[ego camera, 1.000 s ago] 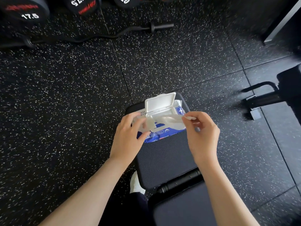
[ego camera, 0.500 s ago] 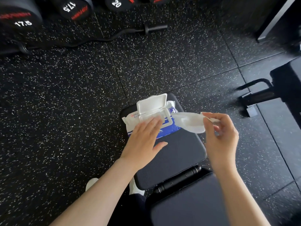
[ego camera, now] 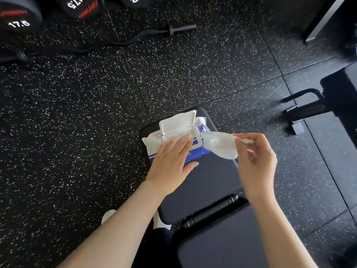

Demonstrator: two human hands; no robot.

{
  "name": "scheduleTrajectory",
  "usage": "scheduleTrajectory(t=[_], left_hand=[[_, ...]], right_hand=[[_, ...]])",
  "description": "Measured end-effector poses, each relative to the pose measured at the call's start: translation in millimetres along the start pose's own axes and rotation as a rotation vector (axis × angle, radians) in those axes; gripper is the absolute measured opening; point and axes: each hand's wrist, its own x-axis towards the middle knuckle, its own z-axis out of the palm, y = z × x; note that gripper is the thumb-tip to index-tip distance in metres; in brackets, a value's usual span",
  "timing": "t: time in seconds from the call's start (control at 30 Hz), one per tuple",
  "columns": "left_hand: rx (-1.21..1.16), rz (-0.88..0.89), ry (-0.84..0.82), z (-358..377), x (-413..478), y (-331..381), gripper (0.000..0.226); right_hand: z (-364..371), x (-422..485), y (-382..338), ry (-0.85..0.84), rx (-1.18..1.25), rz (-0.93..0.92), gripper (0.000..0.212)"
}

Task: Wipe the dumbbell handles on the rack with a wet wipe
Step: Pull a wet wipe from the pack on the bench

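Black rubber floor tiles (ego camera: pixel 77 113) flecked with white fill the view, with dumbbells (ego camera: pixel 19 20) marked 17.5 and 20 at eleven o'clock, a bar (ego camera: pixel 181 28) lying on the floor at twelve and a dark bench frame (ego camera: pixel 305 109) at three. At centre a wipe pack (ego camera: pixel 197 151), its white lid (ego camera: pixel 177 120) flipped up, lies on a black bench pad (ego camera: pixel 208 180); the left hand (ego camera: pixel 170 161) rests flat on it, fingers straight. The right hand (ego camera: pixel 257 161) pinches the wet wipe (ego camera: pixel 220 144) between thumb and fingertips, just at the pack's three o'clock side.

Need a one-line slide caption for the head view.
Right hand pinches a wet wipe beside the open-lidded wipe pack on a bench pad; left hand rests flat on the pack.
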Motion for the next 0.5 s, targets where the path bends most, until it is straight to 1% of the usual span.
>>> scheduleTrajectory(t=[0.07,0.13,0.17,0.2,0.23,0.27,0.3,0.37,0.43,0.5], left_hand=[[-0.068,-0.038,0.100,-7,-11,-7,0.048],[-0.163,-0.175,0.199,-12,-23,-20,0.039],[-0.225,-0.258,0.231,-16,-27,-27,0.042],[-0.289,-0.327,0.249,-20,-28,-34,0.050],[-0.348,-0.366,0.251,-25,-25,-38,0.060],[-0.396,-0.367,0.236,-30,-20,-42,0.070],[-0.412,-0.324,0.215,-36,-14,-43,0.077],[-0.337,-0.156,0.189,-44,-4,-38,0.077],[-0.250,-0.006,0.175,-44,-3,-30,0.068],[-0.195,0.072,0.144,-37,-10,-26,0.057]], right_hand=[[1,-1,-2,0.000,0.001,0.008,0.017],[1,-2,-4,-0.005,0.001,0.008,0.021],[1,-2,-5,-0.008,-0.004,0.006,0.021],[1,-2,-5,-0.009,-0.008,0.005,0.021],[0,-2,-6,-0.007,-0.013,0.005,0.021],[-1,-1,-5,-0.004,-0.019,0.007,0.023],[-1,-1,-5,0.001,-0.024,0.012,0.023],[-3,-1,-4,0.016,-0.034,0.024,0.017],[-5,-2,-2,0.029,-0.052,0.030,0.014],[-7,-3,0,0.039,-0.054,0.043,0.019]])
